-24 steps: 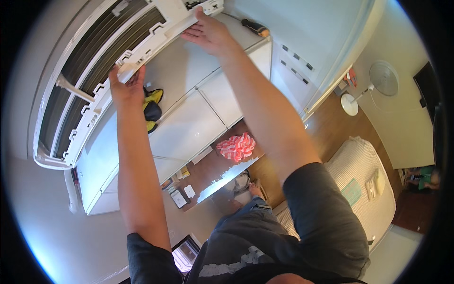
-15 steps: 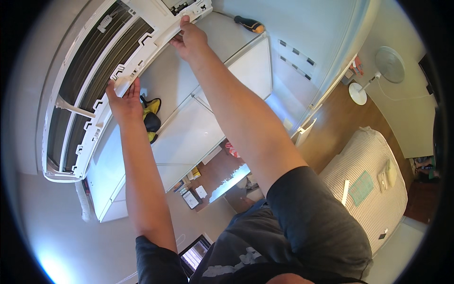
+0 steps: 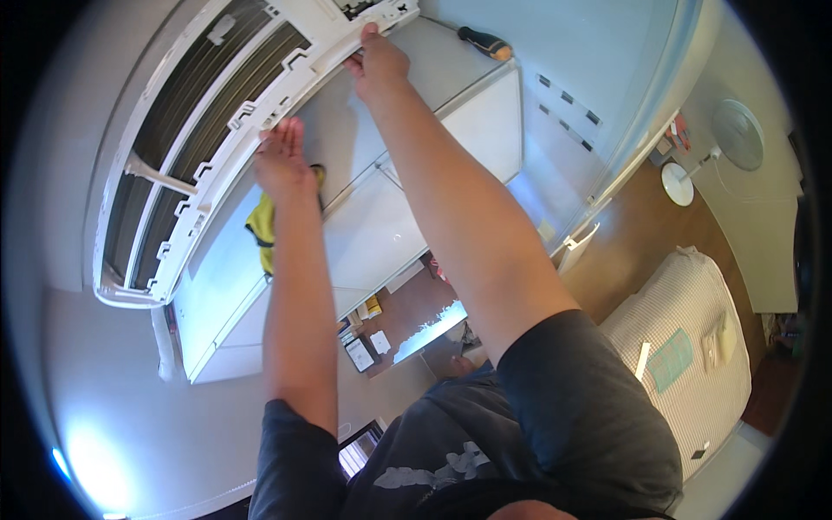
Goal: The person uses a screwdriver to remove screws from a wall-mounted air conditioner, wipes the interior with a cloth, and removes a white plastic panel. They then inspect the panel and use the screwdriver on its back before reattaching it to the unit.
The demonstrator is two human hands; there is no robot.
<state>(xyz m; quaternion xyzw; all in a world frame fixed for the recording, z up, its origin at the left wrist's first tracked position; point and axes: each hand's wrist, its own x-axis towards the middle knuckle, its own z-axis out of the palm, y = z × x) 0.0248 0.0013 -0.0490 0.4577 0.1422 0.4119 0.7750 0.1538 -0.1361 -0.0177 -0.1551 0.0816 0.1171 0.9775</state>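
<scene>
High on the wall, an open air conditioner (image 3: 186, 147) with dark fins behind a white frame. Below it, a white wardrobe top (image 3: 381, 225), and further down a bed (image 3: 685, 347) on a brown floor. White front panel (image 3: 295, 65) lifted off along the unit's lower edge. Right hand (image 3: 374, 65) closed on the panel's far end, fingers clamped over the rim. Left hand (image 3: 282, 160) open, palm pressed flat against the panel, well apart from the right. Yellow cloth (image 3: 263, 227) just beside the left wrist. Screwdriver (image 3: 485, 42) on the wardrobe.

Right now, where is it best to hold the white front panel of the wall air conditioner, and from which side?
Probably along its lower front edge, from below: the white front panel is long and tilted open, so right hand and left hand spread apart steady it.
</scene>
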